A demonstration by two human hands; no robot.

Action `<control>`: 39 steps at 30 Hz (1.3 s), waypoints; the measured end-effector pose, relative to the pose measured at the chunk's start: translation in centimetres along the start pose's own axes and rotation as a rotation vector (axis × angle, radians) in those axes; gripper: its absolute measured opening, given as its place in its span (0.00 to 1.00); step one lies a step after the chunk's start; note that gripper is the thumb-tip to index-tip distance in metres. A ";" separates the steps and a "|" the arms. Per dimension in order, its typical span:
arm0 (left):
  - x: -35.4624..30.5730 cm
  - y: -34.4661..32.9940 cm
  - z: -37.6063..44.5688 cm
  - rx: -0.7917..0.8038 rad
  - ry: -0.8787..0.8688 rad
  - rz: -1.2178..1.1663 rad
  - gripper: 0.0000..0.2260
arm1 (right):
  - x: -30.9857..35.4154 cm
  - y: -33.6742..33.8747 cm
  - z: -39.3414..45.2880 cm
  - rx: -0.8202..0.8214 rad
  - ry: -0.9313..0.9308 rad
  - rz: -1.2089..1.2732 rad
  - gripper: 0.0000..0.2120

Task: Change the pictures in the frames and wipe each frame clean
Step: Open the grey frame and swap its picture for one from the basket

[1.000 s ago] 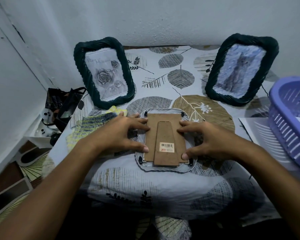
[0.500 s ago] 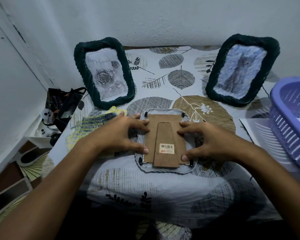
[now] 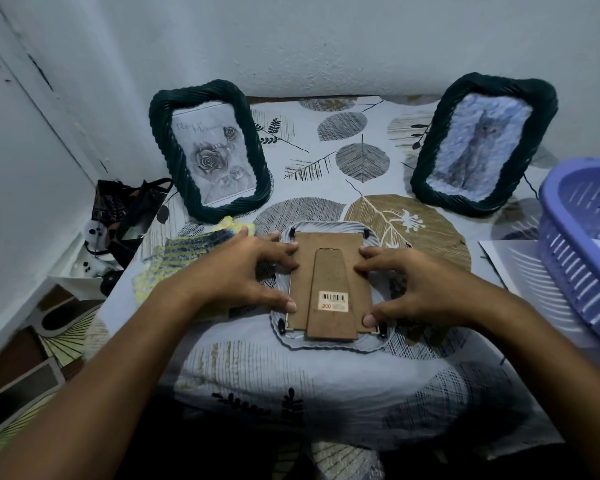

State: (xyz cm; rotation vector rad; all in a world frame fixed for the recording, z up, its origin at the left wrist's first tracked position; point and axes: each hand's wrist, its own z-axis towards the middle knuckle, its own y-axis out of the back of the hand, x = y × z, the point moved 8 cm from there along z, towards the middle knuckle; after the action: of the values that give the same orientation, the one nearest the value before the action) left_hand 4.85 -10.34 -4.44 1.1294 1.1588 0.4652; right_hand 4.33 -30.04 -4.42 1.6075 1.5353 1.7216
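Head view: a pale frame lies face-down at table centre, its brown backing board up. The left hand at 9 o'clock and right hand at 3 o'clock press spread fingertips on the board's edges. Two dark frames stand at 11 and 1 o'clock.
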 end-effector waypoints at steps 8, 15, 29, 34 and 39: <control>-0.5 0.8 0.6 -0.048 -0.021 0.010 0.24 | -0.4 0.8 0.5 -0.041 0.006 0.056 0.32; 0.8 4.2 2.8 -0.339 0.011 -0.063 0.08 | -0.7 5.4 3.2 -0.373 0.026 0.235 0.10; 3.8 2.5 6.7 -0.218 0.027 -0.143 0.08 | -3.3 4.4 6.7 -0.279 -0.026 0.170 0.09; 4.0 2.4 6.8 -0.208 0.045 -0.165 0.08 | -3.3 4.4 6.8 -0.267 -0.022 0.181 0.10; 3.9 2.5 6.7 -0.214 0.039 -0.153 0.08 | -3.5 4.4 7.0 -0.265 -0.045 0.167 0.09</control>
State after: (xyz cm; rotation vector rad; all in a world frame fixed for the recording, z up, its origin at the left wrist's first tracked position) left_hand 12.94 -9.26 -4.33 0.8441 1.1895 0.4812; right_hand 13.17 -31.20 -4.05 1.6602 1.1241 1.8703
